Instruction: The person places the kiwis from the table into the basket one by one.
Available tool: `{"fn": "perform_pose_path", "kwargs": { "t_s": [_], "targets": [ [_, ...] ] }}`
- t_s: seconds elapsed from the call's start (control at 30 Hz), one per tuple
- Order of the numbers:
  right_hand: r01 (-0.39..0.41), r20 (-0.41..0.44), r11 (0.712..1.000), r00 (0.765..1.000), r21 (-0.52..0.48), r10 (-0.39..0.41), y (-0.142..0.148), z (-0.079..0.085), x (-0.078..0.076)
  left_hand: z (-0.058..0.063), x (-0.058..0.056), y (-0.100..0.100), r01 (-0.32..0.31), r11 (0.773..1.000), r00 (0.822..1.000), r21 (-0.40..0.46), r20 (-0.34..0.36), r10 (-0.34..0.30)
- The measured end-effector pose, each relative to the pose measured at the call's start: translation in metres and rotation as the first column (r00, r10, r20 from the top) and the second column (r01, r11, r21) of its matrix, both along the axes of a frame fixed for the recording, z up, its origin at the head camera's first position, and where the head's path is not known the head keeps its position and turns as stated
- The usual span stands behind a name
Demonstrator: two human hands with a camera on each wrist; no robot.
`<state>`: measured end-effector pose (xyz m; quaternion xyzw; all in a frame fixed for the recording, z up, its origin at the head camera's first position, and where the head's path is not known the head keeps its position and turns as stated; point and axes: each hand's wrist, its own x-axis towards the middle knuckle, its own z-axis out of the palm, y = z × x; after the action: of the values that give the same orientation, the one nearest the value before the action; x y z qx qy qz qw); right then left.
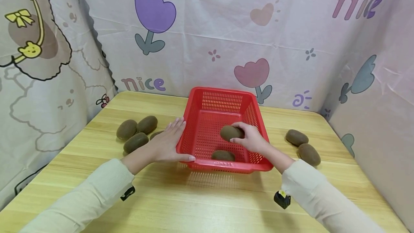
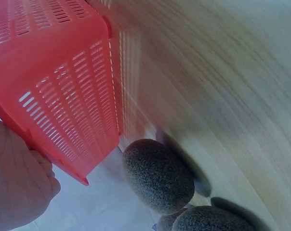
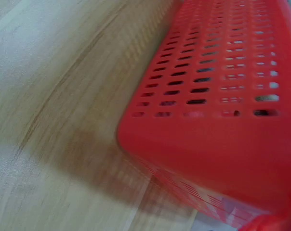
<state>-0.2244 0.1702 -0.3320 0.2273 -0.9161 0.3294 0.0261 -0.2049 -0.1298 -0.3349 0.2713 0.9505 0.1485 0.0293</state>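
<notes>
A brown kiwi (image 1: 230,132) is in my right hand (image 1: 251,138), held between thumb and fingers inside the red plastic basket (image 1: 223,163). Below it, a second kiwi (image 1: 223,155) lies on the basket floor by the front wall. My left hand (image 1: 168,146) rests on the basket's front left corner, fingers along the left rim and thumb on the front rim. The left wrist view shows that hand (image 2: 20,178) at the rim, over the perforated wall (image 2: 68,106). Only the basket's outer side (image 3: 208,144) and the table show in the right wrist view; the right hand is hidden there.
Several kiwis (image 1: 136,142) lie on the wooden table (image 1: 194,208) left of the basket, one partly behind the left hand. Two kiwis (image 1: 308,154) lie at the right, near the right forearm. A patterned cloth (image 1: 207,46) hangs behind the table and along its sides.
</notes>
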Motion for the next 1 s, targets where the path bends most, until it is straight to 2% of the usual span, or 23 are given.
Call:
{"fn": "perform_pose_path", "kwargs": {
  "t_s": [0.17, 0.3, 0.47, 0.77, 0.93, 1.0],
  "targets": [
    [-0.073, 0.036, 0.991, 0.997, 0.109, 0.070, -0.009, -0.010, -0.002, 0.000, 0.000, 0.000, 0.000, 1.000, 1.000, -0.001, 0.001, 0.000],
    [-0.115, 0.029, 0.974, 0.993, 0.196, 0.111, -0.011, -0.016, -0.003, 0.000, 0.001, 0.000, 0.002, 1.000, 1.000, 0.003, 0.002, -0.002],
    [-0.133, 0.038, 0.963, 0.991, 0.235, 0.128, -0.010, -0.017, -0.002, 0.000, 0.000, 0.000, 0.004, 1.000, 1.000, 0.007, 0.003, -0.004],
    [-0.080, 0.091, 0.980, 0.994, 0.182, 0.064, -0.008, -0.010, 0.001, 0.000, 0.000, 0.000, 0.001, 1.000, 1.000, 0.012, 0.006, -0.001],
    [-0.039, 0.070, 0.991, 0.997, 0.130, 0.030, -0.004, -0.005, 0.005, 0.001, 0.000, 0.000, 0.000, 1.000, 1.000, 0.016, 0.007, 0.000],
    [-0.019, 0.031, 0.995, 0.999, 0.100, 0.016, -0.003, -0.001, 0.007, 0.001, 0.001, 0.000, 0.001, 1.000, 1.000, 0.015, 0.007, -0.001]
  ]
}}
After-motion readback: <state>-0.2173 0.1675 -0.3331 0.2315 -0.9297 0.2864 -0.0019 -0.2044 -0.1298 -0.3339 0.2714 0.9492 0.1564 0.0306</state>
